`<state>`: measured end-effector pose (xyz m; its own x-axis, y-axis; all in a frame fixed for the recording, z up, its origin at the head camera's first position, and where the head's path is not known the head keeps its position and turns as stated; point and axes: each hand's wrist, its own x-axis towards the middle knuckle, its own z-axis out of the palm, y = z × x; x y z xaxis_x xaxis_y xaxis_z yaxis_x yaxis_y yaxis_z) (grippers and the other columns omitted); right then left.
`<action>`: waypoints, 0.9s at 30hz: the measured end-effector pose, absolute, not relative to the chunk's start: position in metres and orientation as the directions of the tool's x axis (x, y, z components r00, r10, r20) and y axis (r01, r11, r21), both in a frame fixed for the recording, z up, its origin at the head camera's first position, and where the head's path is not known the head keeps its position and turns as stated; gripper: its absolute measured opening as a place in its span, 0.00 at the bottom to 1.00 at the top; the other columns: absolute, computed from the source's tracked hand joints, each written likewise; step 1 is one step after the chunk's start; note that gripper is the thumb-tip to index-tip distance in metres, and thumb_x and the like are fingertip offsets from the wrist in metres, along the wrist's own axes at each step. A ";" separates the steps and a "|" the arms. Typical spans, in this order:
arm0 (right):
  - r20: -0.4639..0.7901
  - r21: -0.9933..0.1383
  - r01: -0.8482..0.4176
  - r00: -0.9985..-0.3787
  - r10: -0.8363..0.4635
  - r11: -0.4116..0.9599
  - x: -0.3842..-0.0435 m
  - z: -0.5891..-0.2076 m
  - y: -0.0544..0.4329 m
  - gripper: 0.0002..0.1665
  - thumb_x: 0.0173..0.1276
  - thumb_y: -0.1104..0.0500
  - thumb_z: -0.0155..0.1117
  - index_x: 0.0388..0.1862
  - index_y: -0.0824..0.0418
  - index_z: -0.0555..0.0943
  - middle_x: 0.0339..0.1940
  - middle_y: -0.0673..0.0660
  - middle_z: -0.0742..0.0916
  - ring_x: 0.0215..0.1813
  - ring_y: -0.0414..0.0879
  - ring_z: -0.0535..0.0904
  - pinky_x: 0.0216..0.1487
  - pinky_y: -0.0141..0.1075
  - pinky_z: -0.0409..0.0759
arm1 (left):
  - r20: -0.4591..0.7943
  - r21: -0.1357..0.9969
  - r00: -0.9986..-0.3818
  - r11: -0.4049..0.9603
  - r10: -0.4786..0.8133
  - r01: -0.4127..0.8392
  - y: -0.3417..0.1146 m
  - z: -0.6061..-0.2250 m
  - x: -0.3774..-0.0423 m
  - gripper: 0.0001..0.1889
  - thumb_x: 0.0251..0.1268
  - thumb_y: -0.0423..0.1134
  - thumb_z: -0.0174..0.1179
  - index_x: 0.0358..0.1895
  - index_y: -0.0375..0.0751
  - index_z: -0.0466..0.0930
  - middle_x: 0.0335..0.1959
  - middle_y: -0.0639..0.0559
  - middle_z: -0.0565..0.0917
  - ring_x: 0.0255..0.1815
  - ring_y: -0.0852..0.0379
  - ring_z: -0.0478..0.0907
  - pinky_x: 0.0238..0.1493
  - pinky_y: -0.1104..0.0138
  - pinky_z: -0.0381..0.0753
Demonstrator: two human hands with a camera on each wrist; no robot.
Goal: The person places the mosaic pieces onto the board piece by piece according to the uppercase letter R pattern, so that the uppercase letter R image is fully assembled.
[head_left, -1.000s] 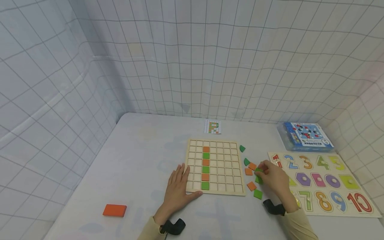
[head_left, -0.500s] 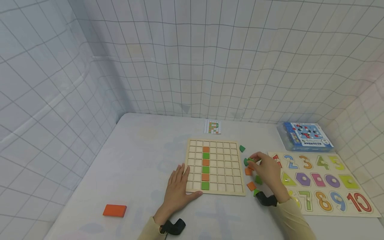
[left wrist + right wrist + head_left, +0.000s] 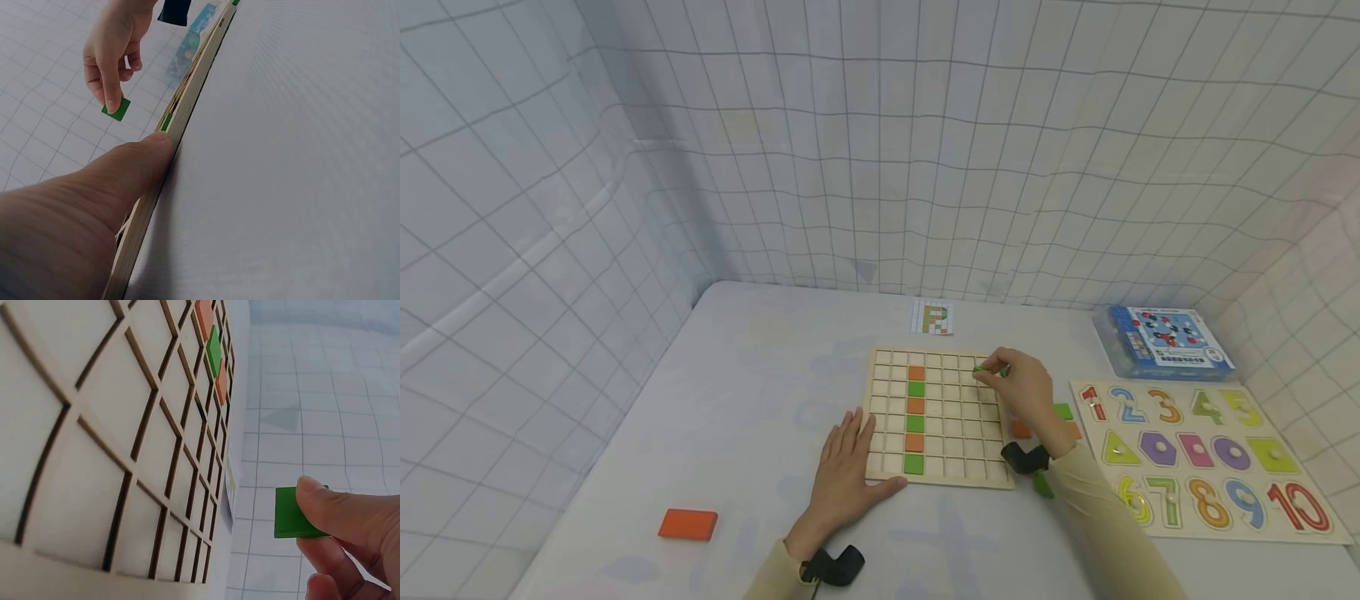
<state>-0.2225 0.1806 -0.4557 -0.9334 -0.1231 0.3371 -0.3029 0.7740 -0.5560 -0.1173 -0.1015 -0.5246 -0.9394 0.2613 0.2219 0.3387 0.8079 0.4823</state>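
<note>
In the head view, a wooden grid board (image 3: pixel 953 427) lies on the table with one column of alternating orange and green square tiles (image 3: pixel 915 424). My left hand (image 3: pixel 844 475) rests flat at its near left corner, fingers spread and thumb along the front edge. Over the far right part of the board, my right hand (image 3: pixel 1024 387) pinches a green square tile (image 3: pixel 287 512) between thumb and fingers. The left wrist view also shows this tile raised above the board.
Loose tiles lie right of the board, including an orange tile (image 3: pixel 1021 429) and a green tile (image 3: pixel 1063 412), partly hidden by the right arm. A pattern card (image 3: pixel 932 317) sits behind the board. Further right are a number puzzle (image 3: pixel 1180 504) and a blue box (image 3: pixel 1172 337); an orange block (image 3: pixel 688 524) lies left.
My right hand has picked up the green tile from the loose pile and carried it left and away from me, over the board. My left hand has stayed in place.
</note>
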 end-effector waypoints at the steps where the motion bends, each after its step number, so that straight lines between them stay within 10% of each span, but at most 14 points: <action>1: 0.336 -0.559 -0.307 -0.933 -0.128 0.770 -0.225 -0.456 0.177 0.10 0.54 0.55 0.75 0.28 0.57 0.82 0.26 0.50 0.84 0.21 0.42 0.72 0.13 0.33 0.65 | 0.221 0.483 -0.940 0.808 0.261 0.338 -0.101 -0.525 -0.117 0.53 0.52 0.68 0.60 0.73 0.35 0.53 0.74 0.39 0.51 0.75 0.45 0.42 0.71 0.52 0.41; 27: 0.125 -0.587 -0.282 -0.958 -0.260 0.759 -0.252 -0.470 0.128 0.05 0.62 0.55 0.69 0.33 0.55 0.86 0.34 0.51 0.87 0.22 0.41 0.74 0.16 0.32 0.65 | 0.217 0.478 -0.939 0.810 0.267 0.341 -0.101 -0.524 -0.118 0.53 0.52 0.67 0.60 0.73 0.34 0.54 0.74 0.38 0.51 0.75 0.45 0.42 0.71 0.53 0.41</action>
<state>-0.2521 0.1282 -0.4698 -0.9575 -0.2600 0.1245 -0.2823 0.7586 -0.5872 -0.1184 -0.1014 -0.5236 -0.9390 0.2669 0.2171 0.3407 0.8097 0.4779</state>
